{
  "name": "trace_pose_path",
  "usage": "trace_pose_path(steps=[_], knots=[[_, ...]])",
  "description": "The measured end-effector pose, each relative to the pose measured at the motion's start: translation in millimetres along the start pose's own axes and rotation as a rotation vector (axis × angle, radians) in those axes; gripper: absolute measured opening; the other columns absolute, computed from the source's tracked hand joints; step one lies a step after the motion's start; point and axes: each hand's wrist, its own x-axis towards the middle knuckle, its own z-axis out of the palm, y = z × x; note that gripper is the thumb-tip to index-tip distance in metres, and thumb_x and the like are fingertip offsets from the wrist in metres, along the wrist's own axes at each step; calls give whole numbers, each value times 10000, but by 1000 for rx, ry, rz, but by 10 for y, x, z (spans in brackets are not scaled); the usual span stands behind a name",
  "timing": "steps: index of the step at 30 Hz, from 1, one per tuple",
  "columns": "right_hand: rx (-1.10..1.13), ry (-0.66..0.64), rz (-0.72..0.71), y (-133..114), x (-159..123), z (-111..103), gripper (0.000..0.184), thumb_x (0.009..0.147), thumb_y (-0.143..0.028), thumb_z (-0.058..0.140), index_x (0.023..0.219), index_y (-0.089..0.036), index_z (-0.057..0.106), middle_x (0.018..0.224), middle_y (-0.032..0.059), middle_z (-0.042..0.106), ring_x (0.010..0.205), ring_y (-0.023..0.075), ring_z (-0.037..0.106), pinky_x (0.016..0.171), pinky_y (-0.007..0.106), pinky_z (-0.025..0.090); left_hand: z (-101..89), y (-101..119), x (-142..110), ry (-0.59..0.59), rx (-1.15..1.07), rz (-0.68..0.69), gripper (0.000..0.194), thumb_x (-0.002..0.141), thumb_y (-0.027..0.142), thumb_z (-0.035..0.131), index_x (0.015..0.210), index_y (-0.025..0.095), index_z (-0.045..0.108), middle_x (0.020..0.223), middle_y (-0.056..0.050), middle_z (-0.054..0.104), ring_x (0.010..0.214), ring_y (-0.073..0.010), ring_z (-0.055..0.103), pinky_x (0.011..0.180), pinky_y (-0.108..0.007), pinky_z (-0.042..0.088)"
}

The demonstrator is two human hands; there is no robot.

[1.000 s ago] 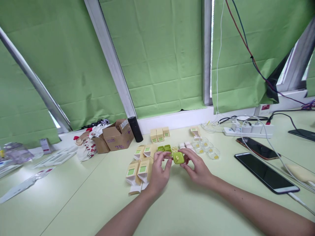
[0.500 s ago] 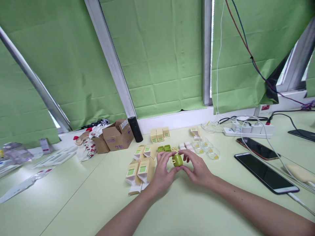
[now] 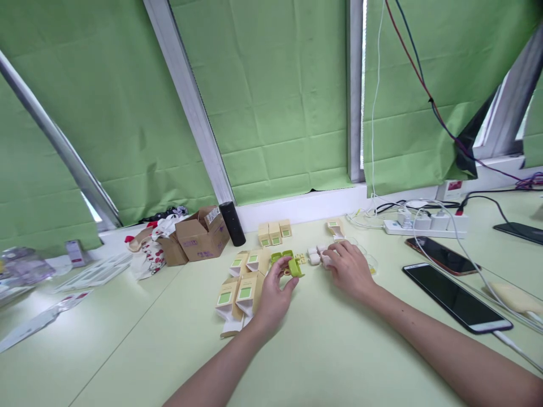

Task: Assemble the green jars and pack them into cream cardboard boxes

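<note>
Cartons with green square panels stand on the pale table, just beside the left hand; three rear cartons are grouped near the white ledge, a black cylinder and brown box to their left. At right lie a white-rimmed phone, a darker phone and a white power strip. The right hand hides part of the clear containers; the left hand partly overlaps the green cases beyond. The green case itself is gripped between the left hand's thumb and fingers: small, bright, tilted, rounded at the corners. The right hand is lowered to the white blocks, fingers bent; whether it grips one cannot be told. Cartons are folded card; the case is smooth and plastic-looking, the containers transparent, the blocks soft-edged and matt. Small yellow pieces lie between green cases and blocks.
</note>
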Motion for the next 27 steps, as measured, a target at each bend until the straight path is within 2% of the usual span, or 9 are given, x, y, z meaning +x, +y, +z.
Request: trace_pose_path(steps=[5,10,19,23,25,27], knots=[[-146,-146,6,39,19,47,258,853,-122,652,1085,-189,745,1220,136,692,1161,318,517,946,421,357,-15,20,44,-27,-189,9,507,793,292,849,1246,214,633,1291,-125,692,1241,-270,639,1116,-434,472],[-187,-173,-1,20,38,60,190,877,-130,637,1016,-183,756,1191,142,694,1173,321,497,964,421,320,-52,3,48,-88,-296,-3,549,763,346,895,1222,197,632,1241,-137,725,1195,-273,670,1089,-431,486],[-205,-163,-7,-24,45,15,230,815,-57,620,967,-159,757,1142,181,694,1174,353,506,972,457,338,-64,-8,32,-78,-318,8,575,762,358,901,1233,188,619,1282,-165,720,1208,-287,675,1093,-446,480],[-10,-52,64,-67,26,-14,174,867,-152,631,998,-169,744,1158,171,683,1163,360,522,957,477,382,-67,-10,36,-69,-316,30,555,771,346,892,1229,194,618,1281,-162,721,1211,-292,675,1080,-449,493],[220,31,129,-88,22,-17,162,900,-245,639,1020,-188,733,1149,151,676,1142,348,540,951,479,413,-67,-18,42,-59,-318,42,551,766,338,894,1222,196,621,1285,-161,720,1218,-295,671,1077,-446,496],[545,93,221,-119,25,-13,193,910,-361,659,1011,-210,725,1139,129,671,1058,314,575,914,460,450,-65,-29,47,-51,-316,55,540,775,333,887,1225,201,621,1299,-159,714,1232,-296,665,1079,-443,497]])
